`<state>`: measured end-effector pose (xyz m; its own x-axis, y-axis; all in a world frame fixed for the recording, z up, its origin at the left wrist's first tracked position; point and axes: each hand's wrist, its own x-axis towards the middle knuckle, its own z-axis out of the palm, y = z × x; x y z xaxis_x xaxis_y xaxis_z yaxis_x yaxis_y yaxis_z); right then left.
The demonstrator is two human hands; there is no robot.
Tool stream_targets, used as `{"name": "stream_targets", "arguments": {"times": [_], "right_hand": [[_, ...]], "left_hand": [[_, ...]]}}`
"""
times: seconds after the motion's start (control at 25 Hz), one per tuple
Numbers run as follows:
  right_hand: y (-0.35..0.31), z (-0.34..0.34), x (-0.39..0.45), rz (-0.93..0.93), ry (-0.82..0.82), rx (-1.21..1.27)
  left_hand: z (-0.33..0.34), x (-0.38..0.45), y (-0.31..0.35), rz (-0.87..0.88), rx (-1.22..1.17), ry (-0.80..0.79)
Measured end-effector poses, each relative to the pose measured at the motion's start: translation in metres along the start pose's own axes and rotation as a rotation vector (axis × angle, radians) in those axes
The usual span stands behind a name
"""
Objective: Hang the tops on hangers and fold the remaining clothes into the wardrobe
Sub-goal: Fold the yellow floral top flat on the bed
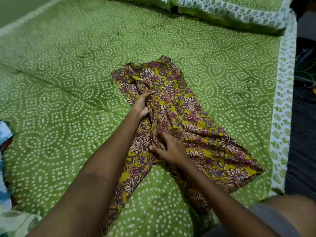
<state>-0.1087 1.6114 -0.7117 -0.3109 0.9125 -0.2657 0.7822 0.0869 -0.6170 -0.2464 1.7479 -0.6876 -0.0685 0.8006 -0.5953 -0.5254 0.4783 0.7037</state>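
Fingers of the left hand (142,105) curl into a fold of the floral cloth (184,120); the right hand (168,148), nearer the person, pinches another fold. The cloth lies mid-bedsheet (68,82), pillows (230,12) beyond it.

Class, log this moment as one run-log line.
stage: folding | item: yellow floral printed cotton garment on green dotted bedsheet | left hand: gathering fabric | right hand: pinching fabric
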Motion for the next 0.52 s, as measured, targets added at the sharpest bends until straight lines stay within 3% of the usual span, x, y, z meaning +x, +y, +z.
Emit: {"name": "stream_targets", "arguments": {"times": [0.16, 0.28, 0.36, 0.52], "right_hand": [[0.001, 0.004, 0.004, 0.034, -0.003, -0.012], [-0.009, -0.001, 0.012, 0.111, -0.003, -0.031], [-0.014, -0.009, 0.022, 0.163, 0.003, 0.084], [-0.02, -0.017, 0.057, 0.174, 0.21, 0.322]], "left_hand": [[-0.014, 0.038, 0.027, 0.078, -0.106, 0.111], [-0.02, 0.053, 0.039, 0.124, -0.117, 0.113], [-0.025, 0.068, 0.043, 0.16, -0.137, 0.096], [-0.032, 0.091, 0.052, 0.23, -0.094, 0.122]]}}
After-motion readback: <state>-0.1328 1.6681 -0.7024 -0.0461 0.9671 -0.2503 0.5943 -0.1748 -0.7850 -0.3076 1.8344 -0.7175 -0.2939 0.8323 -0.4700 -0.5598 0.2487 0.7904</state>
